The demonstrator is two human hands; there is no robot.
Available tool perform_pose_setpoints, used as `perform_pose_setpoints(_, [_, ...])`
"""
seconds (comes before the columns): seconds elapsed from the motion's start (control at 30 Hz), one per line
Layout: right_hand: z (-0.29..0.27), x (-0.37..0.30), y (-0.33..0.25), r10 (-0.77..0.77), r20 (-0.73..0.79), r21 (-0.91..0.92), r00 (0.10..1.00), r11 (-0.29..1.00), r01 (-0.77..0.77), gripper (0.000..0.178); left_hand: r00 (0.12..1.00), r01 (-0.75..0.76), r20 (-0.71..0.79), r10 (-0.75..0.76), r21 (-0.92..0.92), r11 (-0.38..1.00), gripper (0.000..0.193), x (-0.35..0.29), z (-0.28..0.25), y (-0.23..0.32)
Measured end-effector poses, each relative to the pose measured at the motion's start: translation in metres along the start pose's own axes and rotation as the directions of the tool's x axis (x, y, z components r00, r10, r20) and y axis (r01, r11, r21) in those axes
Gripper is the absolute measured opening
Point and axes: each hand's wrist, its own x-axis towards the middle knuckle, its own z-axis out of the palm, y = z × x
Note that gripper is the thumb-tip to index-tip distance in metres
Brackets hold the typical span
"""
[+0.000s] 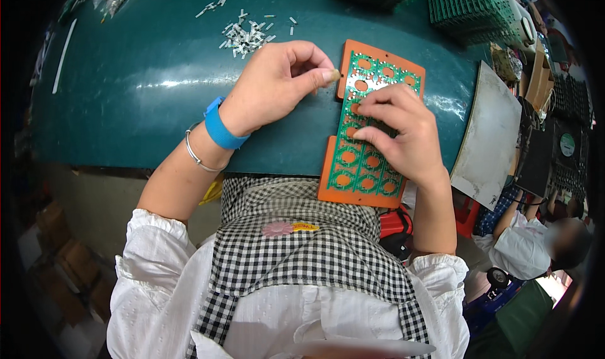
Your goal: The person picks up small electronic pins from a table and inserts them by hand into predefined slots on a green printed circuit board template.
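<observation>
The narrowly parted right hand [400,132] overlies the rectangular green circuit-board panel [360,160]; the grip of the left hand [283,78] is unclear.

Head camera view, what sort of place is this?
Probably an electronics assembly workshop: a green circuit-board panel sits on an orange fixture, small pale parts lie heaped on the dark green table, and what look like stacked green boards stand beyond.

From here I lose part of the green perforated circuit-board panel [360,163] — the bare right hand [402,135] covers it. Whether the bare left hand [280,78] pinches anything, I can't tell. Far right, green slotted stacks [469,12] are cut off — near right, a person's head [570,242] blurs.
</observation>
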Motion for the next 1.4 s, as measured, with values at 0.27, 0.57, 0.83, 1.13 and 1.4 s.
perform_pose_setpoints(0.27, [0.009,0.016,-0.013,0.147,-0.238,0.225,0.96,0.97,-0.093,0.014,0.996,0.033,0.092,-0.016,-0.18,0.983,0.014,-0.009,0.019,0.004])
perform_pose_setpoints(0.57, [0.007,0.006,-0.01,-0.041,-0.25,0.081,0.967,0.995,0.063,0.012,0.939,0.208,0.335,-0.082,-0.36,0.91,0.014,-0.007,0.021,-0.003])
perform_pose_setpoints(0.83, [0.0,-0.025,-0.022,0.119,-0.095,0.073,0.988,0.991,-0.112,0.013,0.966,0.184,0.24,-0.099,-0.366,0.912,0.015,-0.004,0.008,-0.006])
perform_pose_setpoints(1.13, [0.015,-0.031,-0.02,0.099,-0.059,-0.008,0.993,0.995,-0.1,0.014,0.984,0.123,0.161,-0.072,-0.332,0.935,0.026,-0.004,0.003,-0.008])
perform_pose_setpoints(1.4, [0.018,-0.028,-0.019,0.055,-0.058,-0.029,0.997,0.998,-0.056,0.016,0.985,0.118,0.154,-0.073,-0.304,0.945,0.022,-0.005,0.004,-0.008])
